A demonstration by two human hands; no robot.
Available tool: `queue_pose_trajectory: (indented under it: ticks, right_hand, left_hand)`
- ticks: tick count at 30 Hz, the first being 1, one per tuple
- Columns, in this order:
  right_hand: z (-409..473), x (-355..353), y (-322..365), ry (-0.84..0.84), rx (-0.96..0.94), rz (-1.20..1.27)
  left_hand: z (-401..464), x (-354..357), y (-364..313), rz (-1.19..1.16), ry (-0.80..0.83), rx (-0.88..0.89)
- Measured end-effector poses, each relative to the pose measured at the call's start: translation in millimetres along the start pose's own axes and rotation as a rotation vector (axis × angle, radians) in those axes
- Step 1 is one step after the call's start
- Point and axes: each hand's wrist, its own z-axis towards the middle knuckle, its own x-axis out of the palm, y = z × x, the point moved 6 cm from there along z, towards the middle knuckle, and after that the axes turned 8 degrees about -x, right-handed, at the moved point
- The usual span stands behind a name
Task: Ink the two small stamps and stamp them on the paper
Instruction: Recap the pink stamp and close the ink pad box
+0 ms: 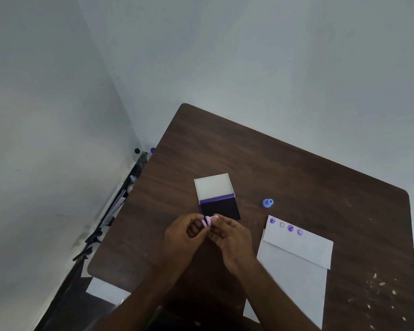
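Observation:
A small pink stamp (207, 221) is pinched between the fingertips of my left hand (181, 237) and my right hand (230, 237), just in front of the open ink pad (221, 209). The pad has a dark purple inking surface, and its white lid (213, 187) is folded back. A small blue stamp (267, 203) lies on its side on the table to the right of the pad. The white paper (296, 254) lies at the right, its top edge folded over, with several purple round prints (290, 228) along that edge.
The dark wooden table (296, 177) stands in a corner against pale walls. Light flecks of debris (378, 285) dot its near right part. Dark clutter and bottles (134, 177) sit on the floor at the left. A white sheet (105, 290) shows under the table's left corner.

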Motion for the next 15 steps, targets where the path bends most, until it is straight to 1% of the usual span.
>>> queue_pose_trajectory:
  ticks: [5,8,10,12,15]
  right_hand:
    - [-1,5,2,0.043,-0.003,0.051]
    - [0,7,2,0.056,0.002,0.071]
    - [1,8,2,0.07,-0.002,0.068]
    - [2,8,4,0.074,-0.015,0.068]
    - [2,8,6,0.075,-0.028,0.068]
  left_hand:
    - [-2,-7,-7,-0.033,-0.048,0.037]
    - [-2,-8,-4,-0.053,-0.026,-0.025]
    - [-2,-8,-3,-0.074,-0.009,-0.036]
    - [-2,-8,-3,-0.095,-0.01,-0.027]
    - [-4,-12,-8,-0.141,-0.052,0.012]
